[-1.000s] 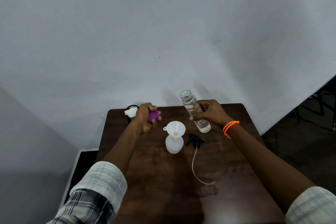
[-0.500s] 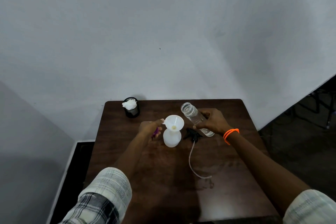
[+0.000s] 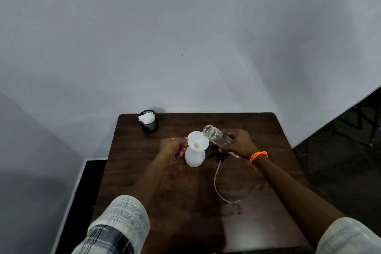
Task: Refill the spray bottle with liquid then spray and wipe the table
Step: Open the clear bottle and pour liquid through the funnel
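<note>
The clear bottle [image 3: 217, 135], gripped by the right hand [image 3: 239, 143], is being tipped toward the funnel [image 3: 198, 142]; the spray bottle [image 3: 194, 158] is being steadied by the left hand [image 3: 172, 147], curled around a purple cap [image 3: 179, 150].

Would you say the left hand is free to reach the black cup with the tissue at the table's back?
Probably not yet: the path looks open, but the left hand grips a purple cap beside the funnel, short of the black cup.

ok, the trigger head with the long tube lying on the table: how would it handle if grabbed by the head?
The spray head looks like small rigid plastic, probably light. Its dip tube lies in a curve across the table, so it is likely flexible and would dangle and swing. The tube end seems to lie near a wet-looking patch, so it might drip.
</note>
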